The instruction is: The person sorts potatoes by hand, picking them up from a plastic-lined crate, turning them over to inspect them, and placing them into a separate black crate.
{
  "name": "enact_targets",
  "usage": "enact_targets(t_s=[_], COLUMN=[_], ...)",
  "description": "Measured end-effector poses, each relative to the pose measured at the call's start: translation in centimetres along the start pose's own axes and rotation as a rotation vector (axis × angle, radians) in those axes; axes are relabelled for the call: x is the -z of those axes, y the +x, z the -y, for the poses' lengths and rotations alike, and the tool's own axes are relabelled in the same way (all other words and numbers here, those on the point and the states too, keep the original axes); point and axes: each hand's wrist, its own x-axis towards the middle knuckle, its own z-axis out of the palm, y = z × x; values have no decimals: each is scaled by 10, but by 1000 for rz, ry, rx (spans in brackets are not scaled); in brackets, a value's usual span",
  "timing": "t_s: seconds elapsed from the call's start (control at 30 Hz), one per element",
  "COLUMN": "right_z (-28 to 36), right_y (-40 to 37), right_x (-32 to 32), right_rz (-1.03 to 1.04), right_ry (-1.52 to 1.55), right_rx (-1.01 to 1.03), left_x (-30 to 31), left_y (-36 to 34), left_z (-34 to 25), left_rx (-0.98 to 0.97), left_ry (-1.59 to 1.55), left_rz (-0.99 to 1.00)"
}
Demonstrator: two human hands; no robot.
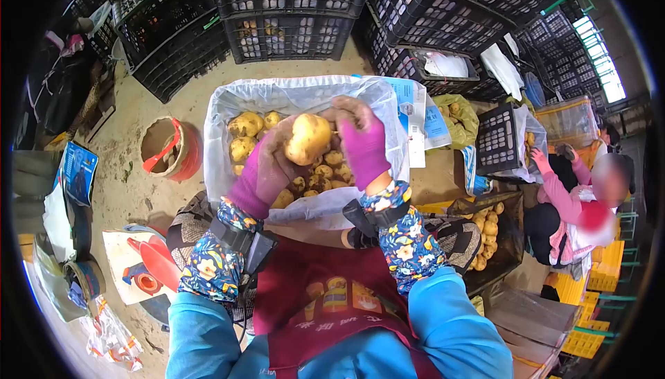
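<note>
Potato [309, 138] is clasped by both: left hand [267, 171] cupping beneath, right hand [360, 145] closed alongside, above the lined crate [291, 91]. It seems to be under inspection; setting it down calls for a gentle release.

The lumpy yellow potato [309, 138] lay between left hand [267, 171] and right hand [361, 145] above the white-lined crate [277, 91], red plastic bucket [188, 161] to its left.

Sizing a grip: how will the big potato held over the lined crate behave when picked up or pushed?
The potato looks rigid and probably hefty: left hand and right hand both cup it. Rounded and lumpy, it would likely roll unevenly if pushed. Skin looks dull, so probably not slippery.
</note>
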Motion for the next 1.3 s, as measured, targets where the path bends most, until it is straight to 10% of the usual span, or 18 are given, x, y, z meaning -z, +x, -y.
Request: enact_targets(t_s=[0.03, 0.17, 0.3, 0.43, 0.63, 0.8, 0.83, 0.9, 1.0, 1.17, 1.3], right_z=[-1, 19, -4, 3, 81, -10, -10, -20, 36, -47, -229], right_y=[4, -12, -24, -32, -114, -246, -239, -205, -61, 61, 50], right_x=[5, 3, 2, 54, 272, 509, 506, 506, 330, 89, 49], right_rz=[-27, 223, 245, 257, -273, -366, -349, -356, -101, 837, 1246], right_ry=[267, 467, 392, 820, -147, -768, -1035, -881, -615, -481, -1270], right_rx=[-256, -564, -217, -436, -280, -935, -1087, -657, -124, -340, -450], left_x=[-4, 5, 5, 2, 37, 30, 28, 26, 22, 25, 34], left_y=[-1, 7, 11, 2, -2, -4, -4, -4, 0, 8, 13], left_z=[-5, 3, 9, -7, 3, -2, -3, -3, -10, -18, -26], left_rx=[154, -154, -232, -125, -40, -66, -73, -90, 14, 77, 65], left_ry=[-486, 93, 145, 345, 58, 14, 21, 5, 54, 32, -81], left_rz=[-34, -100, -61, -63, -331, -354, -352, -355, -362, -420, -521])
